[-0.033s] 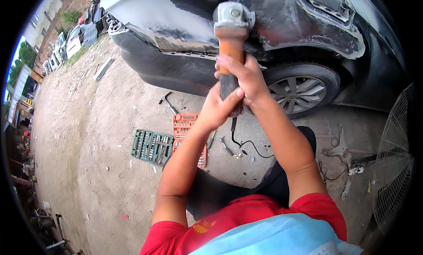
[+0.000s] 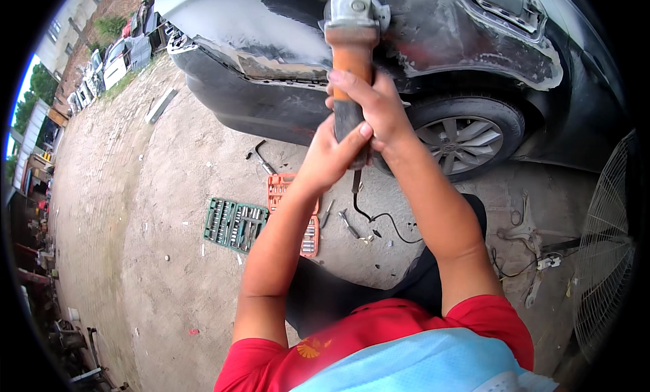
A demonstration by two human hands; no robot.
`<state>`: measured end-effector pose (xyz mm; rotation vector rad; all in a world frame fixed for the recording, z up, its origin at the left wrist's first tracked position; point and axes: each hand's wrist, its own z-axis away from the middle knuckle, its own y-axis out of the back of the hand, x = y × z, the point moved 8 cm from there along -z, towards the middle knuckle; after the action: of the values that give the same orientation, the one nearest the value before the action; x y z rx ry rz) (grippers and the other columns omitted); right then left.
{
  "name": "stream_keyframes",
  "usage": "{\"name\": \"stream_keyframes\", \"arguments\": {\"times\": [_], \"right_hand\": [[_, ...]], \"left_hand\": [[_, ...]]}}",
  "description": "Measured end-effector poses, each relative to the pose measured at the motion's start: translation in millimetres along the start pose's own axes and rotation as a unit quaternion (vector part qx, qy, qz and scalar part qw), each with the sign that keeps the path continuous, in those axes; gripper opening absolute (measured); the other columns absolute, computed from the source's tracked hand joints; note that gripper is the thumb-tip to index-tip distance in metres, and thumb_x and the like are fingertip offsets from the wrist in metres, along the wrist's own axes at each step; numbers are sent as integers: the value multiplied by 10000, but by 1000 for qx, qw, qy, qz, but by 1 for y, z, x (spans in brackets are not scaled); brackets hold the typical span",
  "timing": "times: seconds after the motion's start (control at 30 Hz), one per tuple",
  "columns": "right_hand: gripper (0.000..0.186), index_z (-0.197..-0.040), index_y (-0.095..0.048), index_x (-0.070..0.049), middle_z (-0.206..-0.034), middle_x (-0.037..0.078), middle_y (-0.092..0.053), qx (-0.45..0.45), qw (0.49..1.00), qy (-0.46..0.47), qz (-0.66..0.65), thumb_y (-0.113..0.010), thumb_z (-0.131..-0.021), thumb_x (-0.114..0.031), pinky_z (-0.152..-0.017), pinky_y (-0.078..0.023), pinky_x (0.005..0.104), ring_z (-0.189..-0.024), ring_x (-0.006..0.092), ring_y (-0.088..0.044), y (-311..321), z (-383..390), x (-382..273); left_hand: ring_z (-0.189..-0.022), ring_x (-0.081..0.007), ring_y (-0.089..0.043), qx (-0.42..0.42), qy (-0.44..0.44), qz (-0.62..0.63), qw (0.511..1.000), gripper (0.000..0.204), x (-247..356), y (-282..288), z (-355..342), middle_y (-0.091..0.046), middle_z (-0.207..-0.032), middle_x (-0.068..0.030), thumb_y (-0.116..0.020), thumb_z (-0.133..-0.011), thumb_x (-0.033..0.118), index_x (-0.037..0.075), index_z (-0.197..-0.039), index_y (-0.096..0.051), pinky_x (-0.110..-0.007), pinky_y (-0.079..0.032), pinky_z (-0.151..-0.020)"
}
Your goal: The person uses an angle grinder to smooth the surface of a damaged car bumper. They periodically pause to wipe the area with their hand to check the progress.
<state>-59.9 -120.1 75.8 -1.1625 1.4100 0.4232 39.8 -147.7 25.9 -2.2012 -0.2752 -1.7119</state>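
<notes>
The grinder [image 2: 352, 61] just crept up a touch, 12 o'clock, over the car [image 2: 447, 47]; I'd guess my work spot's shifted, contact's hidden. Left hand [image 2: 328, 155] and right hand [image 2: 381, 113] both wrapped snugly round it.

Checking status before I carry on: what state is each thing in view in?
Angle grinder: gripped; running or not, unclear
Left hand: closed around its rear
Right hand: closed around it, farther forward
Cord: trailing to ground
Car's rear panel: patchy
Wheel: mounted
Green tool case: open
Orange tool case: open, partly hidden
Fan: spin unclear
</notes>
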Motion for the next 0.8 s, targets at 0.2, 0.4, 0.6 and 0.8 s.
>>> {"name": "stream_keyframes", "arguments": {"times": [0.2, 0.4, 0.6, 0.8], "right_hand": [[453, -1143, -680, 8, -951, 95, -714, 28, 999, -37, 7, -870, -914, -334, -744, -595, 328, -812, 176, -723, 25, 25, 9], [462, -1115, -689, -5, -946, 71, -697, -9, 1000, 0, 14, -889, -894, -357, -739, -584, 314, -800, 159, -706, 16, 5, -14], [500, -1122, -687, -2, -949, 68, -694, -15, 999, -38, 15, -896, -881, -387, -752, -578, 312, -819, 153, -697, 25, 26, 18], [489, -1122, -690, 0, -952, 69, -697, -25, 1000, 2, -12, -899, -881, -370, -741, -575, 310, -809, 156, -697, 14, 3, -11]], "left_hand": [[-872, -165, -718, -11, 40, -10, 999, 518, -34, -17, 12, -736, -1046, -78, -728, -1066, 477, 4, -1256, -636, -338, -590, -775], [-868, -173, -712, 15, 7, 9, 1000, 493, -13, -20, -6, -719, -1010, -79, -675, -1096, 487, 2, -1178, -656, -344, -592, -792], [-850, -199, -724, 39, 29, -7, 999, 544, -51, -22, 19, -720, -1008, -85, -708, -1063, 535, 14, -1202, -639, -344, -590, -759], [-797, -179, -705, 30, 0, -3, 1000, 456, -16, -17, -5, -714, -946, -80, -669, -1107, 453, -1, -1143, -656, -338, -594, -738]]}}
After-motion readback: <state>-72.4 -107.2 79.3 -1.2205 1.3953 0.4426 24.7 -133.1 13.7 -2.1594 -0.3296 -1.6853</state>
